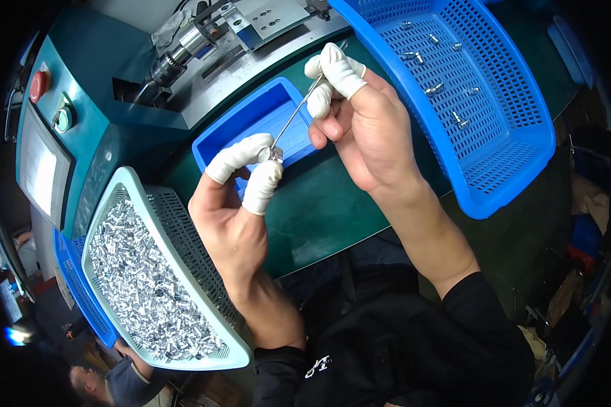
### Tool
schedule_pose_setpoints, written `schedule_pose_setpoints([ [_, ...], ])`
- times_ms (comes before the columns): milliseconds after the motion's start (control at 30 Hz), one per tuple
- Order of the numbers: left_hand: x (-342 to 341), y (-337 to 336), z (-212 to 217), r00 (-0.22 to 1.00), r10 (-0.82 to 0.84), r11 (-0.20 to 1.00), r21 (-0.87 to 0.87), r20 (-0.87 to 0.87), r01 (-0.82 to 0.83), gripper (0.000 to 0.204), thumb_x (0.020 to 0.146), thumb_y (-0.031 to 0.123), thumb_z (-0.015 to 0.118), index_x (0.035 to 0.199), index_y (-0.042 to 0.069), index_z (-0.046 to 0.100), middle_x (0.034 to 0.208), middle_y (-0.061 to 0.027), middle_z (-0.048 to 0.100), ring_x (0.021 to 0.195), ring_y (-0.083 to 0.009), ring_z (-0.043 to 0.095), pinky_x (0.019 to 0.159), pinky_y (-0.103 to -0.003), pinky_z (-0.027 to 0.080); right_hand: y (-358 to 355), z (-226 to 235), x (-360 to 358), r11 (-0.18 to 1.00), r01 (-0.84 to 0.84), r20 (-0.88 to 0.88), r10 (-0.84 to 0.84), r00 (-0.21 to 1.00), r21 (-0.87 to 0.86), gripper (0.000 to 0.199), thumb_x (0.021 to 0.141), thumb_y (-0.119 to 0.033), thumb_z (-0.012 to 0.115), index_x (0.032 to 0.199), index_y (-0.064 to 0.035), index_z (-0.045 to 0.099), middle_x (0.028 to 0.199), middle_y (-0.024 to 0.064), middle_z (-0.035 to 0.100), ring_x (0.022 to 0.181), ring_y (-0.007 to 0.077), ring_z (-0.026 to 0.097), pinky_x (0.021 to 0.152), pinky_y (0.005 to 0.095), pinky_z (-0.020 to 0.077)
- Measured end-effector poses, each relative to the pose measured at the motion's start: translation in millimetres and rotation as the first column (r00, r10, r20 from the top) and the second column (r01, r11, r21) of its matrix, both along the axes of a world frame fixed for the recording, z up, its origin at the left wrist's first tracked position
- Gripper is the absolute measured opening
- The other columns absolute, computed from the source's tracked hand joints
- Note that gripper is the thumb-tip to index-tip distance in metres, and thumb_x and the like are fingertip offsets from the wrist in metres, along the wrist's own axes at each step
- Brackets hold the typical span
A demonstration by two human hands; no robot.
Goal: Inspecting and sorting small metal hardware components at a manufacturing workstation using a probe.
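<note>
Between the thumb and forefinger of my left hand [234, 203] is a small shiny metal part [276, 155]. White finger cots cover those fingertips. My right hand [366, 122], also in white finger cots, grips a thin metal rod [299, 112] whose lower tip meets the small part. The rod slants from upper right to lower left; its exact kind I cannot make out. Beneath my hands lies a shallow blue tray [214, 136], partly hidden by my left fingers.
At left, a pale green basket [125, 178] is heaped with small metal parts. A blue perforated basket [478, 203] at right holds several metal fittings. Behind the tray stands a green machine [95, 74] with a drill chuck [168, 68] and red button [39, 86]. Another person [125, 383] is at lower left.
</note>
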State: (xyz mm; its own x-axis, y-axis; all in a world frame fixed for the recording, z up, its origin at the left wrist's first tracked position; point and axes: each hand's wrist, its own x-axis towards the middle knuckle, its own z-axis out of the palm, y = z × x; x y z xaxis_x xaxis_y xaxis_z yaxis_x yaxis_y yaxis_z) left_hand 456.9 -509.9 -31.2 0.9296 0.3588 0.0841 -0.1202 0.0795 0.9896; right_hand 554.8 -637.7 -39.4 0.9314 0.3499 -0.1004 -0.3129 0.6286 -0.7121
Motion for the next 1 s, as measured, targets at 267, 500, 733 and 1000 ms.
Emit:
schedule_pose_setpoints([
  [267,-4,-16,9,0.984,0.174,0.970,0.170,0.026,-0.176,0.025,0.079,-0.002,0.070,0.102,-0.004,0.062,0.095,-0.0108,0.066,0.086,-0.0150,0.062,0.080,-0.027,0.046,14,17,2,0.991,0.095,0.205,-0.074,0.976,-0.096,0.024,0.097,-0.018,0.045,0.088,-0.0016,0.061,0.059,0.0017,0.052,0.045,0.0053,0.039,0.043,0.0217,0.0381],
  [500,-25,-6,11,0.971,0.234,0.968,-0.077,-0.053,-0.238,0.020,0.080,-0.004,0.066,0.099,-0.003,0.061,0.091,-0.0108,0.063,0.084,-0.0190,0.063,0.081,-0.031,0.050,11,17,14,0.936,0.335,0.182,-0.312,0.932,-0.109,0.026,0.097,-0.015,0.041,0.086,-0.0007,0.059,0.063,0.0038,0.052,0.046,0.0076,0.043,0.042,0.0230,0.0371],
  [733,-27,6,15,0.978,-0.024,0.614,-0.769,0.208,0.179,0.037,0.095,0.020,0.050,0.127,0.003,0.043,0.098,-0.0060,0.054,0.099,-0.0217,0.050,0.087,-0.034,0.036,-5,40,-42,0.915,0.403,0.673,-0.291,0.679,-0.011,0.036,0.099,-0.026,0.044,0.083,0.0034,0.057,0.073,0.0138,0.063,0.049,0.0105,0.051,0.046,0.0227,0.0440],
  [1000,-25,13,4,0.960,-0.060,0.503,-0.822,0.273,0.266,0.035,0.097,0.032,0.048,0.118,0.004,0.049,0.094,-0.0061,0.060,0.093,-0.0193,0.047,0.085,-0.035,0.035,-34,35,-68,0.976,0.066,0.518,0.054,0.853,-0.210,0.055,0.096,-0.047,0.038,0.097,0.0057,0.053,0.082,0.0234,0.061,0.054,0.0169,0.055,0.049,0.0277,0.0495],
])
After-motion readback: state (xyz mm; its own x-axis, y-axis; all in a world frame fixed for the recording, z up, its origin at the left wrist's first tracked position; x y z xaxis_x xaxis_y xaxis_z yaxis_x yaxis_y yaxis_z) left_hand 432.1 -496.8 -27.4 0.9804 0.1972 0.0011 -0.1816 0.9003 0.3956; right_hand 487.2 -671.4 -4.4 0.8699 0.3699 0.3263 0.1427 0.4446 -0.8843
